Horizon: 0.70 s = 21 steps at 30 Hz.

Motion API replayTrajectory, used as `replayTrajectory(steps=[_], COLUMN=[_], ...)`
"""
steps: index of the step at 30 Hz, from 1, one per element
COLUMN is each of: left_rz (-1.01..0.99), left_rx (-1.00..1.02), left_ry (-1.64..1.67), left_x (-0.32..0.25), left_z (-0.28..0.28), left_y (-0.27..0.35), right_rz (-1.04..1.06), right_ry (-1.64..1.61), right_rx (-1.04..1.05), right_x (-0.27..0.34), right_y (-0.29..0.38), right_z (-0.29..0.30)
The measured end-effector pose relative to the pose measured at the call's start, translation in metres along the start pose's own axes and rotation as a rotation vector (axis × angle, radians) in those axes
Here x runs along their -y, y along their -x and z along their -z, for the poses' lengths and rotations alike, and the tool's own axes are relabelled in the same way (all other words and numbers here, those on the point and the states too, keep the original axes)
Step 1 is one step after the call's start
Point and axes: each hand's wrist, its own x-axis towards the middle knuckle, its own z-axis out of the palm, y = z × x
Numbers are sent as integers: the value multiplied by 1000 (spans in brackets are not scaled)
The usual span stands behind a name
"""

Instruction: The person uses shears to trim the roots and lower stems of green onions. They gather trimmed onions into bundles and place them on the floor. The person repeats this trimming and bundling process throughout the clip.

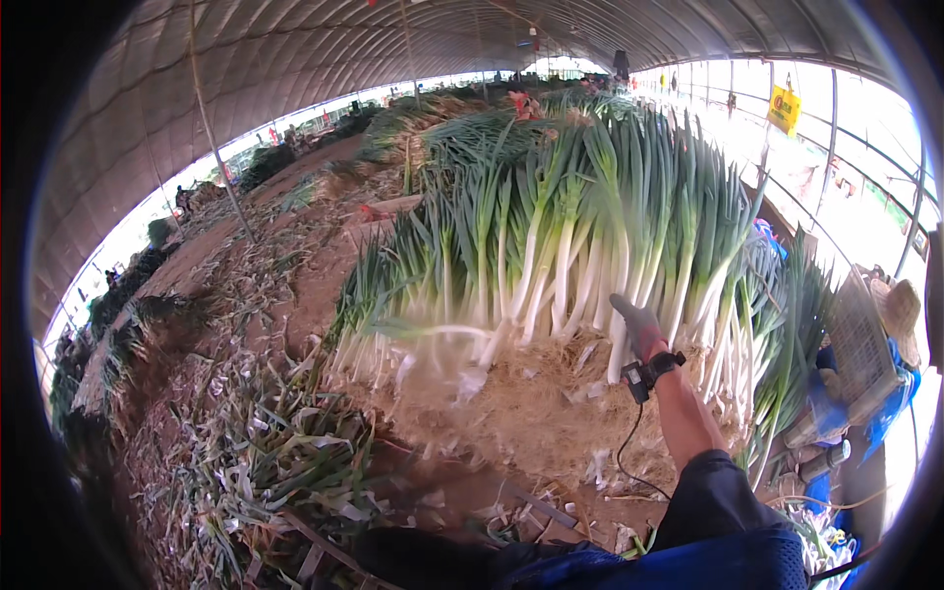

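Observation:
My right hand (640,328), in a grey and red glove, reaches into a thick bank of long green onions (568,273). Its fingers lie against one white stalk (616,354); whether they close around it is hidden. A dark device (636,380) with a cable is strapped at that wrist. The onions stand leaning back, green leaves upward, their tangled pale roots (516,420) toward me. Left of the hand, a single onion (450,331) lies crosswise, blurred, in front of the upright stalks. My left hand is out of view.
Stripped leaves (280,457) heap on the ground at left. More onion piles (472,140) stretch back under the arched tunnel roof (442,37). At right are a plastic crate (859,339), a straw hat (896,306) and a hanging yellow sign (783,110). Thin poles (214,140) rise at left.

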Motion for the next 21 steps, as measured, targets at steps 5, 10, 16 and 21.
replayTrajectory(steps=[5, 10, 16, 21], left_rz=[-55, -141, -345, -467], left_rx=[64, 187, 424, 620], left_ry=[-9, -40, -64, -97], left_x=[-15, -48, -122, -172], left_z=[-10, -32, -96, -176], left_y=[6, 12, 35, 46], right_rz=[31, 448, 655, 857], right_ry=[394, 1071, 798, 871], right_rx=[-1, -230, 389, 888], right_x=[16, 57, 73, 1], right_y=[24, 116, 193, 252], right_z=[8, 4, -62, -149])
